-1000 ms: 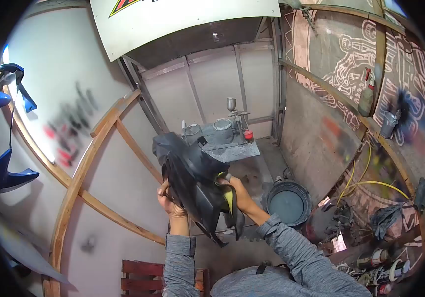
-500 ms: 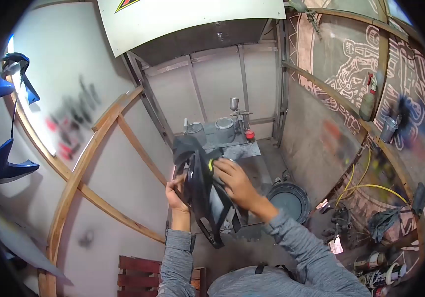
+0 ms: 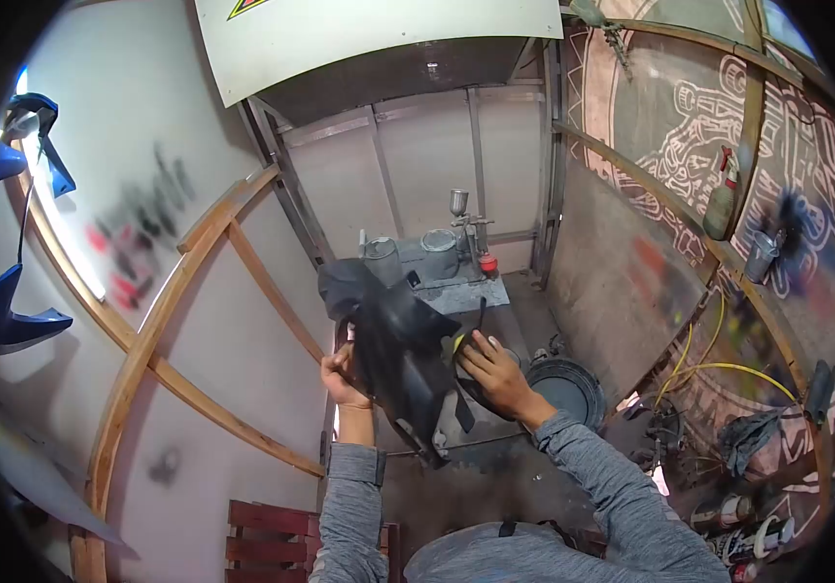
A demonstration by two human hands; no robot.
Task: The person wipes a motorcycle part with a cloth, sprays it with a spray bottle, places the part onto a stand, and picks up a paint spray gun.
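A black plastic fairing panel (image 3: 398,340) is held up in front of me, its broad smooth face turned upward. My left hand (image 3: 344,377) grips its left edge, thumb and fingers curled round it. At the panel's right side, my right hand (image 3: 497,377) has its fingers bent over a dark, yellow-edged piece (image 3: 459,342). Most of that piece is hidden under the fingers, so its kind cannot be made out. Whether it touches the panel is unclear.
Behind the panel, a grey-stained bench (image 3: 476,295) bears tins (image 3: 439,255) and a spray gun (image 3: 460,204) with a red part. A round black tub (image 3: 567,394) stands on the floor at right. Blue fairings (image 3: 14,311) hang left; a spray bottle (image 3: 721,204) is on the right wall.
The panel has turned so its broad black face shows more. My right hand has moved right and slightly down with the yellow-edged piece. My left hand keeps its grip.
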